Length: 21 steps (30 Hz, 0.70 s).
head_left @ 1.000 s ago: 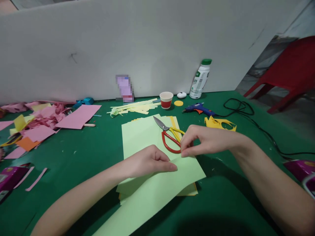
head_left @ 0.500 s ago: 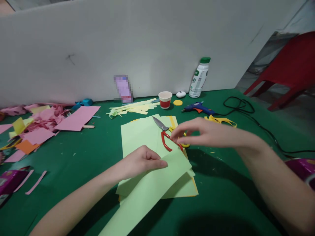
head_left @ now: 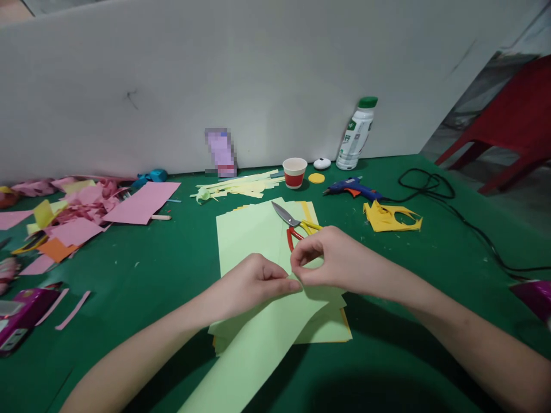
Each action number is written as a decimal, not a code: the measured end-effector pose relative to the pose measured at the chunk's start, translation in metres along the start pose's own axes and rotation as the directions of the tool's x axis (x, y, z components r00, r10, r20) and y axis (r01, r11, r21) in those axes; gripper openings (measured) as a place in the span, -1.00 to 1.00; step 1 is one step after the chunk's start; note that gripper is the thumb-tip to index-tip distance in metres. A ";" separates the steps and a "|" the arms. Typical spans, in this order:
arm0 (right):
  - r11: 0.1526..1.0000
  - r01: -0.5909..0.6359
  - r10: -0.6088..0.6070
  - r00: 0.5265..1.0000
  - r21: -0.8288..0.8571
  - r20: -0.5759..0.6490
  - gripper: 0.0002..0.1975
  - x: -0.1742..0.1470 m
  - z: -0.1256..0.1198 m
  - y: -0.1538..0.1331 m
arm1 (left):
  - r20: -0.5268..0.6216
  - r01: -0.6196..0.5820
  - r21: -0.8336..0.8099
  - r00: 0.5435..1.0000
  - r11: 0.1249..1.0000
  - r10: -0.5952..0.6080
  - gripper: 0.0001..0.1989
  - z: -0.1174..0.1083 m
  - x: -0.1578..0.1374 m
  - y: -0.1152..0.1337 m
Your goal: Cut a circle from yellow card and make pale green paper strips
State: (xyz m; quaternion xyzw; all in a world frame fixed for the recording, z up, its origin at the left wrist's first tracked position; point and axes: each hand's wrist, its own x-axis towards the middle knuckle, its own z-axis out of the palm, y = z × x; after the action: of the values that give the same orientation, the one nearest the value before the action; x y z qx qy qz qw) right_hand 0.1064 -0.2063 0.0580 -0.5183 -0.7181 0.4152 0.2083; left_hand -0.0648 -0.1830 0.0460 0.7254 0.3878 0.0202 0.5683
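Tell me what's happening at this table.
A person's bare left hand and right hand hold the edge of a pale green paper sheet close together. It slants over a stack of pale green and yellow paper. Metal scissors with red and yellow handles lie on the stack, partly behind the right hand. Beyond stands a red-and-white paper cup.

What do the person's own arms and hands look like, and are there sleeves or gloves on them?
Both forearms are slim and bare as far as they show, with no sleeves in view. The left hand and right hand wear no gloves. No watch or bracelet shows on either wrist. Nail details are too small to tell.
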 end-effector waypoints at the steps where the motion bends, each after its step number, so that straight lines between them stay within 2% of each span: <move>1: 1.000 -0.011 0.011 1.000 -0.008 -0.002 -0.93 0.000 -0.003 0.001 | 0.003 0.006 -0.010 1.000 1.000 -0.006 -0.57 0.000 0.000 0.001; 6: 0.994 -0.104 0.104 0.995 -0.042 -0.013 -0.89 -0.001 -0.029 0.012 | 0.025 0.009 -0.025 1.000 1.000 -0.008 -0.55 -0.004 -0.001 0.002; 9: 0.987 -0.153 0.145 0.980 -0.053 -0.136 -0.91 -0.002 -0.045 0.020 | 0.025 0.008 -0.013 1.000 1.000 -0.008 -0.54 -0.006 0.000 0.001; 11: 0.994 -0.108 0.099 0.973 -0.031 -0.209 -0.90 -0.003 -0.050 0.022 | 0.011 0.013 -0.007 1.000 1.000 -0.013 -0.54 -0.007 0.001 0.001; 14: 1.000 -0.022 0.022 0.995 0.002 -0.097 -0.81 -0.001 -0.045 0.018 | -0.011 -0.002 -0.007 1.000 1.000 0.002 -0.55 -0.008 0.003 0.001; 17: 0.998 -0.034 0.033 0.999 0.044 0.024 -0.72 0.003 -0.035 0.013 | -0.048 -0.057 -0.042 0.997 0.998 0.055 -0.52 -0.009 0.004 -0.001; 21: 0.991 0.018 -0.010 0.998 0.130 -0.060 -0.69 0.006 -0.023 0.011 | -0.098 -0.121 -0.070 0.989 0.990 0.114 -0.49 -0.013 0.005 -0.004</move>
State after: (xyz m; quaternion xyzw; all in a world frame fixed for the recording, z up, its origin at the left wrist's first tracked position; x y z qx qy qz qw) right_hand 0.1273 -0.1902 0.0616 -0.5105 -0.6865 0.4444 0.2659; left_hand -0.0700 -0.1694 0.0449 0.7230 0.3698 0.1025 0.5745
